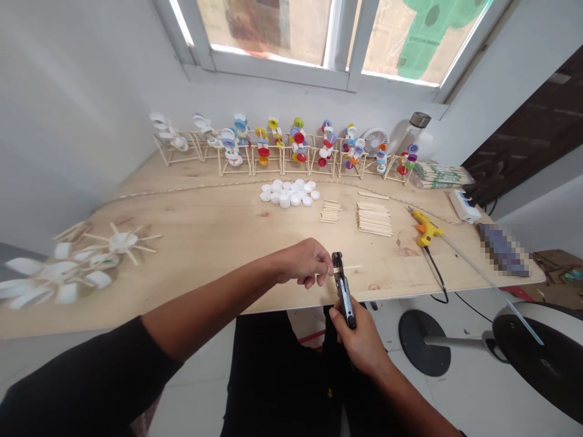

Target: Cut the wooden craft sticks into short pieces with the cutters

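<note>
My left hand (306, 262) is closed in a pinch on a thin wooden stick (350, 267), held level just above the front edge of the wooden table (204, 230). My right hand (359, 340) grips the handles of black cutting pliers (342, 288), whose jaws close round the stick right beside my left fingertips. The stick's free end pokes out to the right of the jaws.
Stacks of cut sticks (374, 218) and a short pile (330, 211) lie mid-table behind white bottle caps (289, 193). A yellow glue gun (426, 229) lies to the right. Stick-and-cap models (291, 149) line the back; white spoked wheels (68, 267) lie left. A fan base (542, 349) stands at right.
</note>
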Tool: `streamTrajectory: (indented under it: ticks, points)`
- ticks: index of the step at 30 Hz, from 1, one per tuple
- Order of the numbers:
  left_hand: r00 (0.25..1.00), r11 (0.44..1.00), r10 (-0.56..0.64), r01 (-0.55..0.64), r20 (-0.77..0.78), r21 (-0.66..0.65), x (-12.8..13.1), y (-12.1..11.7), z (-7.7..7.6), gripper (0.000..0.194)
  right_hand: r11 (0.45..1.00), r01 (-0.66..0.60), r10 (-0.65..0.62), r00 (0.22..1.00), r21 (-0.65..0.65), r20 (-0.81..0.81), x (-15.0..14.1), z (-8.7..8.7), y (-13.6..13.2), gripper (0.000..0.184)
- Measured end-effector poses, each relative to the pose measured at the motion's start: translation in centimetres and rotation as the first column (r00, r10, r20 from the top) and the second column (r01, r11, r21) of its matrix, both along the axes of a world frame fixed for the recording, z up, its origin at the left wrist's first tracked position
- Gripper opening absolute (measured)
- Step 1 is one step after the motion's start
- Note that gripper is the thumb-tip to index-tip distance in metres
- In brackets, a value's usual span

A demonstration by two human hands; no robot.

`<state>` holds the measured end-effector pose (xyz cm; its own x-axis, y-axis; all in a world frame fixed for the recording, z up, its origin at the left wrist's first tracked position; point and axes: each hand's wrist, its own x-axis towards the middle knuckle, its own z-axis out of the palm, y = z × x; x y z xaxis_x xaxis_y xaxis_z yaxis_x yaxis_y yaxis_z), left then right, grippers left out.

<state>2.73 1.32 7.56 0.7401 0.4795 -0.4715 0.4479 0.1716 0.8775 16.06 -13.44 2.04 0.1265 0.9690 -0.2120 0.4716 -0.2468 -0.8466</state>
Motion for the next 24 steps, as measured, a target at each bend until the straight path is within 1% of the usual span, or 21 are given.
streamTrajectory:
  ticks: [4,10,14,17,21,24]
  points:
    - [1.000,1.000,0.011,-0.010,0.014,-0.012,-0.1,0.1,-0.4,0.007,0.999,0.038,-0.038,0.999,0.012,-0.002,-0.1,-0.5,-0.1,0.020]
    - [0.999,0.999,0.028,-0.027,0.030,-0.028,-0.1,-0.1,-1.1,0.006,0.998,0.031,-0.034,0.998,0.052,0.060,-0.2,-0.4,-0.1,0.021]
    - [0.995,0.998,0.061,-0.060,0.077,-0.016,-0.2,-0.7,-0.5,0.010,0.997,0.051,-0.055,0.997,0.065,0.059,0.2,-0.1,0.3,0.018]
    - [0.987,0.997,0.069,-0.064,0.145,-0.039,-0.7,-1.4,-0.1,0.022,0.994,0.081,-0.085,0.995,0.072,0.061,0.7,0.2,0.6,0.017]
    - [0.975,0.988,0.145,-0.133,0.171,-0.078,-2.1,-2.3,-0.4,0.035,0.994,0.078,-0.085,0.992,0.077,0.091,1.0,0.5,0.7,0.016]
    - [0.959,0.971,0.225,-0.207,0.171,-0.117,-3.4,-2.7,-0.8,0.035,0.994,0.067,-0.074,0.994,0.087,0.081,1.1,0.6,0.8,0.014]
